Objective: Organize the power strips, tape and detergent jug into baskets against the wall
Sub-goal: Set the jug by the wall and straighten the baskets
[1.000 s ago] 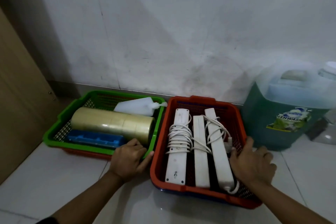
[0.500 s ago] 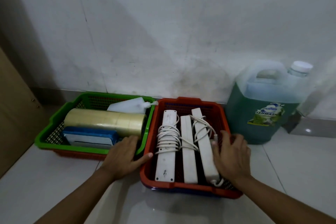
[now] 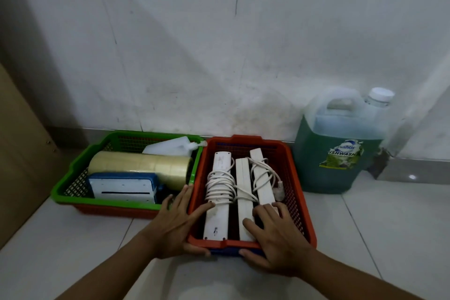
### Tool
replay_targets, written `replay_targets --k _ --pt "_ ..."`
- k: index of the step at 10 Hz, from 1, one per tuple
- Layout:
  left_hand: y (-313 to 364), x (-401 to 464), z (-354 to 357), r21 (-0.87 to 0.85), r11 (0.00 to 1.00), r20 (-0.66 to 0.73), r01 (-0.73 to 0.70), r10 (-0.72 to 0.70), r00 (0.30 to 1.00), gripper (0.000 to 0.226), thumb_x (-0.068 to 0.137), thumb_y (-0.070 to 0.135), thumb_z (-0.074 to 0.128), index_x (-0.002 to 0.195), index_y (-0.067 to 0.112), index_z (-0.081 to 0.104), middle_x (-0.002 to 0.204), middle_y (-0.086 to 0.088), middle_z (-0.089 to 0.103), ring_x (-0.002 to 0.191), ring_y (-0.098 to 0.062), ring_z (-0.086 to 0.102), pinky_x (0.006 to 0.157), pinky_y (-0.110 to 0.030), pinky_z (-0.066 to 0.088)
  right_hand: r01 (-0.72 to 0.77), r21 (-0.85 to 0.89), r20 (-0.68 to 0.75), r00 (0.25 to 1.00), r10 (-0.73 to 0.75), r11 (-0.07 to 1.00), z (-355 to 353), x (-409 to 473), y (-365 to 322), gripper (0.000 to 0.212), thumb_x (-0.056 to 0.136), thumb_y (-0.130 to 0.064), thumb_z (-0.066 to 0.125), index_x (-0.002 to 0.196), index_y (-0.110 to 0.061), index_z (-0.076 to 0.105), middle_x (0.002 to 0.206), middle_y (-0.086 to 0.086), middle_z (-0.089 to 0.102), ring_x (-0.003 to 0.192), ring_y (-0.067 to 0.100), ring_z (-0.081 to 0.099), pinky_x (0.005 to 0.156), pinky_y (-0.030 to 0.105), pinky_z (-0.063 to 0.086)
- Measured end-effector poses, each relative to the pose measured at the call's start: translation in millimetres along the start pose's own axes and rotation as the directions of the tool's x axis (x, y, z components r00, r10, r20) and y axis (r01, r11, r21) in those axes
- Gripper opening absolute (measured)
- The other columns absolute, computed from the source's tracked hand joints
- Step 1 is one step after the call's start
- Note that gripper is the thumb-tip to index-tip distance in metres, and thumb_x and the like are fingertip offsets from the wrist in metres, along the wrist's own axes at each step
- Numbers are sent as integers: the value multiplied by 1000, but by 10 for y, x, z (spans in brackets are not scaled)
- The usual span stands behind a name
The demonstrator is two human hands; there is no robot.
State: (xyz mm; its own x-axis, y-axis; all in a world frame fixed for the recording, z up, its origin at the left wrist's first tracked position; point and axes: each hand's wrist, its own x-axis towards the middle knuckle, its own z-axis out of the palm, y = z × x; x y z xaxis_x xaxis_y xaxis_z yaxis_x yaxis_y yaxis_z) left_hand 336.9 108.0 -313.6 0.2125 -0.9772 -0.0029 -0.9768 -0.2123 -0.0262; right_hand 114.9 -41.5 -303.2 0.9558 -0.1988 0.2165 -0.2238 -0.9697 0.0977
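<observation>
A red basket (image 3: 294,192) sits against the wall with three white power strips (image 3: 218,192) side by side inside, cords wound around them. My left hand (image 3: 175,224) grips its front left corner, thumb under the rim and fingers over it. My right hand (image 3: 275,238) holds the front rim, its fingers lying on the two right-hand strips. To the left, a green basket (image 3: 73,175) holds a long stack of clear tape rolls (image 3: 143,165). The green detergent jug (image 3: 341,146) stands on the floor right of the red basket.
The green basket also carries a blue-and-white box (image 3: 123,187) and a white squeeze bottle (image 3: 174,146). A wooden panel (image 3: 17,153) rises at the left. White floor tiles (image 3: 389,238) spread in front and to the right.
Both hands have moved to the red basket's front rim: the left from the green basket's corner, the right from the basket's right side. The view has shifted, showing the whole jug.
</observation>
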Motion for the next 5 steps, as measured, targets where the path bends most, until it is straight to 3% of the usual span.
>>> replay_targets --k 1,2,3,4,5 --pt "35 4 -110 -3 999 221 47 -46 974 114 56 95 36 146 39 -7 153 -23 -17 141 -41 -15 112 -63 2 3 -13 26 1000 -3 1000 -55 -10 -3 48 86 -70 33 98 -27 52 86 1 58 78 18 57 78 46 52" --pt "73 64 -293 18 996 384 92 -92 919 129 40 97 32 144 38 -17 156 -18 -21 145 -37 -12 112 -63 -4 -1 -19 127 992 3 1000 -213 16 -34 55 84 -75 30 109 -29 50 95 1 56 88 17 56 88 52 48" --pt "51 129 -552 -61 988 394 141 -106 913 126 48 92 43 144 38 -18 158 -11 -19 145 -30 -15 113 -57 -9 -101 142 99 991 87 985 -541 112 -30 67 82 -79 26 129 -34 41 117 -5 44 112 10 41 108 51 22" --pt "-42 207 -897 -189 961 195 200 -163 967 106 64 89 28 147 36 -11 159 -6 -15 146 -22 -14 116 -46 -7 -86 321 -251 953 172 943 -1107 369 -80 57 83 -74 30 121 -36 47 114 -12 49 111 3 44 103 48 30" --pt "-143 333 -1403 -342 914 12 220 -230 973 115 47 95 3 147 38 -9 159 0 -15 146 -18 -16 117 -41 -6 116 464 -667 699 260 878 -2023 623 -89 36 84 -55 45 109 -30 51 105 -12 56 104 4 50 94 49 38"
